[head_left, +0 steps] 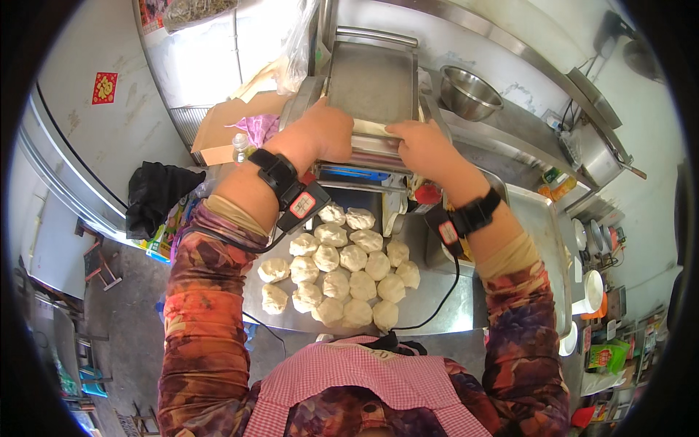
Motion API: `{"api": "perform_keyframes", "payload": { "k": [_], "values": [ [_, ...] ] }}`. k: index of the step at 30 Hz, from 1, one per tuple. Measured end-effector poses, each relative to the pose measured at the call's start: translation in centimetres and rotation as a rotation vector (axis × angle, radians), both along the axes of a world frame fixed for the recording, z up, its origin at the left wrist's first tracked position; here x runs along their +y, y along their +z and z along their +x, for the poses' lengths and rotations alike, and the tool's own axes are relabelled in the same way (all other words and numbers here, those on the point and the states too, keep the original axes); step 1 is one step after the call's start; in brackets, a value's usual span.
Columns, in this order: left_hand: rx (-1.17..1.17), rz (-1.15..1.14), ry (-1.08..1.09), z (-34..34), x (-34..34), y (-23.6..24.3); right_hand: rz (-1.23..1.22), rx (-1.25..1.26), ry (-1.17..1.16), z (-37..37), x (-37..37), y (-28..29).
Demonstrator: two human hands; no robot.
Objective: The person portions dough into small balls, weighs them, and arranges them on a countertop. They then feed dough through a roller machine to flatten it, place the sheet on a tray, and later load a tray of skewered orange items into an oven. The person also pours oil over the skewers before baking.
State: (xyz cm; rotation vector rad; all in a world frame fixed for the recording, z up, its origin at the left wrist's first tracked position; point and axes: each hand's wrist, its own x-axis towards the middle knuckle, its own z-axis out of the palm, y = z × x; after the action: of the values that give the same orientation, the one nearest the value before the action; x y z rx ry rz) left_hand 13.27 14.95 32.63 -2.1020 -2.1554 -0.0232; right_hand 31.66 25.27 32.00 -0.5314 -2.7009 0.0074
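On this steel machine we'd keep our left hand and right hand level, going gently. The pale dough strip sits between them, right touching its end; can't tell if either's pinching. Nearby: steel bowl, dough lumps, plus a dangling cord that could snag.

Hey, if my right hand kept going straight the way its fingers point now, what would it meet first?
Most likely the pale dough strip on the metal machine. Your right hand appears right at the strip's end, though this single view leaves depth unclear.
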Motion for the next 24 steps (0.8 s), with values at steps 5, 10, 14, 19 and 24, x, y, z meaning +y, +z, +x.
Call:
{"api": "perform_keyframes", "payload": {
  "k": [5, 10, 14, 19, 24],
  "values": [
    [-0.006, -0.052, -0.005, 0.1, 0.3, 0.0, -0.031, 0.401, 0.109, 4.7, -4.2, -0.6],
    [-0.315, 0.045, -0.007, 1.6, 1.1, -0.4, -0.068, 0.518, 0.152, 8.4, -7.3, -1.0],
    [-0.368, -0.014, 0.020, 2.4, 0.3, -0.3, -0.124, 0.563, 0.153, 9.9, -8.4, -2.2],
    [-1.278, 0.488, -0.474, 4.2, -5.3, -6.6, -0.296, 0.615, 0.098, 11.4, -9.3, -4.7],
    [-1.742, -0.147, -0.067, 4.2, -4.3, -18.1, -0.675, 0.585, 0.008, 10.1, -9.5, -9.7]
  ]
}}
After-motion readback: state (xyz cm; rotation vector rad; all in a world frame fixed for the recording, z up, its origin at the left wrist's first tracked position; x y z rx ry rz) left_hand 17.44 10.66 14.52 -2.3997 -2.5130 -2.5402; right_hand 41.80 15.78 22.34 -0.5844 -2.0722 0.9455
